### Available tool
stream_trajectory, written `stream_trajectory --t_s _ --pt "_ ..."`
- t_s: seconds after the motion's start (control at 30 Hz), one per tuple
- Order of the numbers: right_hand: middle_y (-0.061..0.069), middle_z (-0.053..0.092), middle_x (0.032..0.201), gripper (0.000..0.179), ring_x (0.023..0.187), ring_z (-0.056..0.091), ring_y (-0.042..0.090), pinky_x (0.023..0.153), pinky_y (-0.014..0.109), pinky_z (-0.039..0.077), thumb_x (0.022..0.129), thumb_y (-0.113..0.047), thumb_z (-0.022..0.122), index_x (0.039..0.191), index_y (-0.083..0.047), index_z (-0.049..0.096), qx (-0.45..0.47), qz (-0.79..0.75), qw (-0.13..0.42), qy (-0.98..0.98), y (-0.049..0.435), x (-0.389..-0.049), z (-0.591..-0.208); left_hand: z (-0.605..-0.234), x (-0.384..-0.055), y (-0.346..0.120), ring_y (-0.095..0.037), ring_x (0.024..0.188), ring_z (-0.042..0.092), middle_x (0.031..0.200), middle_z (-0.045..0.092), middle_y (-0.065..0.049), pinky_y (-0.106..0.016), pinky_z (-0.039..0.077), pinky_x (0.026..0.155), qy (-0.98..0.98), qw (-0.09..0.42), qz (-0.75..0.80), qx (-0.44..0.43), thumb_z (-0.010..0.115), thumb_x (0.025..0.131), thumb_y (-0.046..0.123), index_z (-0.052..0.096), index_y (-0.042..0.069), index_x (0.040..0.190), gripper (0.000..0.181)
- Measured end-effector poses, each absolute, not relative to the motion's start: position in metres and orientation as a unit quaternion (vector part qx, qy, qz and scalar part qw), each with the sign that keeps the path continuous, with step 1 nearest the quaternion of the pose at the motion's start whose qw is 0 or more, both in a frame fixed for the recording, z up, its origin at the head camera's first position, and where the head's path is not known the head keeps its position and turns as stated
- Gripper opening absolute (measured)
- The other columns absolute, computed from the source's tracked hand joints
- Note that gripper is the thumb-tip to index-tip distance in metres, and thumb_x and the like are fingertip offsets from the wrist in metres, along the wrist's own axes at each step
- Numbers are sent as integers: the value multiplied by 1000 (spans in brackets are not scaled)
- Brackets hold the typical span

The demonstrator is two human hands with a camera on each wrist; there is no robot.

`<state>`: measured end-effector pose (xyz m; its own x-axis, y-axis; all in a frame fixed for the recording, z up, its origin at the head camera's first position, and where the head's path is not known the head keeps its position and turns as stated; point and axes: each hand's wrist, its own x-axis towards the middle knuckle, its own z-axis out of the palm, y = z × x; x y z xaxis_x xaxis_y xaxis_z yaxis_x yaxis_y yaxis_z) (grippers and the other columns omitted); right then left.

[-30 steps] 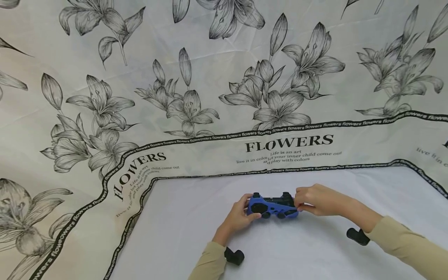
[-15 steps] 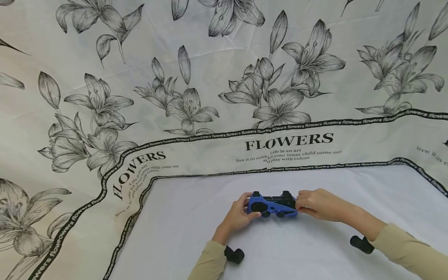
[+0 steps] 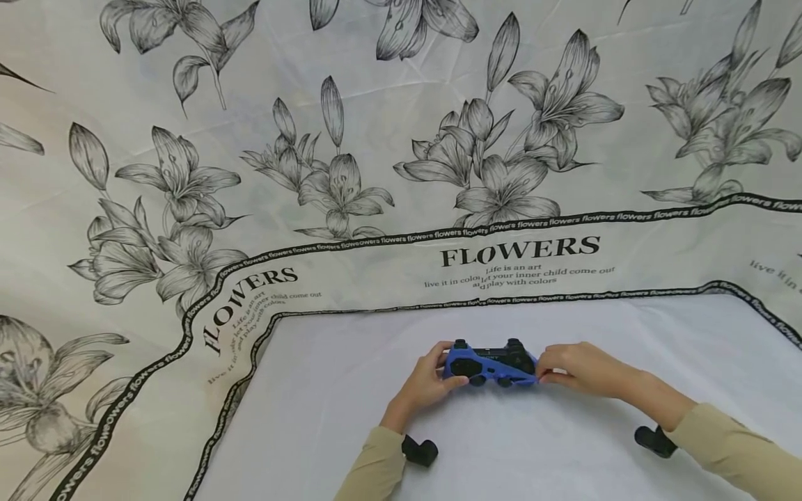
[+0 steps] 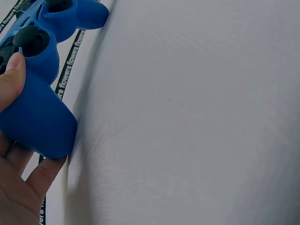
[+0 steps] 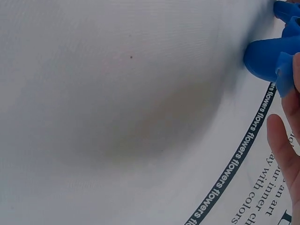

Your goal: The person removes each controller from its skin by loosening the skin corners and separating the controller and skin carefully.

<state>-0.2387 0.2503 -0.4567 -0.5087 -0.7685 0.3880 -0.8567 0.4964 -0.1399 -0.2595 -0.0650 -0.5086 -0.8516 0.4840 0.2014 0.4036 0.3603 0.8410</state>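
Note:
A black game controller in a blue soft cover is between the two hands over the white cloth. My left hand grips its left handle, thumb on the face near a thumbstick, as the left wrist view shows with the blue handle. At the right end, my right hand pinches the cover's edge. The cover is stretched diagonally there, baring the controller's black upper right part. In the right wrist view, a blue flap is between the fingers, partly cut off by the frame edge.
A white cloth surface lies beneath. Behind and to the left hangs a flower-printed fabric with black lettered bands. Black wrist devices sit at both wrists.
My right hand has drawn slightly to the right and down with the cover's edge, and more of the controller's black face shows. My left hand keeps its grip.

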Motion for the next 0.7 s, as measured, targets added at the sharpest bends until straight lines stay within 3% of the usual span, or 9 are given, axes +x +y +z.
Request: stream_trajectory --t_s 0.13,0.47,0.7 --pt "-17 65 88 12 77 59 -5 61 19 49 84 -14 72 88 -25 70 453 169 110 -868 249 -237 -457 -508 -260 -66 -27 121 59 128 63 -15 -37 50 98 824 43 498 266 72 86 20 43 10 138 60" --pt "-11 69 82 23 72 63 -2 58 6 43 73 -4 79 87 -21 74 503 212 187 -817 248 -242 -461 -508 -260 -65 -28 120 59 129 62 -16 -30 50 96 827 30 497 260 71 87 23 41 8 144 66" --pt "-9 73 78 17 61 56 -8 50 6 38 73 -5 79 84 -19 77 450 248 164 -842 248 -241 -461 -508 -257 -63 -33 122 57 133 58 -19 -38 50 98 819 30 510 262 70 88 21 40 5 144 66"
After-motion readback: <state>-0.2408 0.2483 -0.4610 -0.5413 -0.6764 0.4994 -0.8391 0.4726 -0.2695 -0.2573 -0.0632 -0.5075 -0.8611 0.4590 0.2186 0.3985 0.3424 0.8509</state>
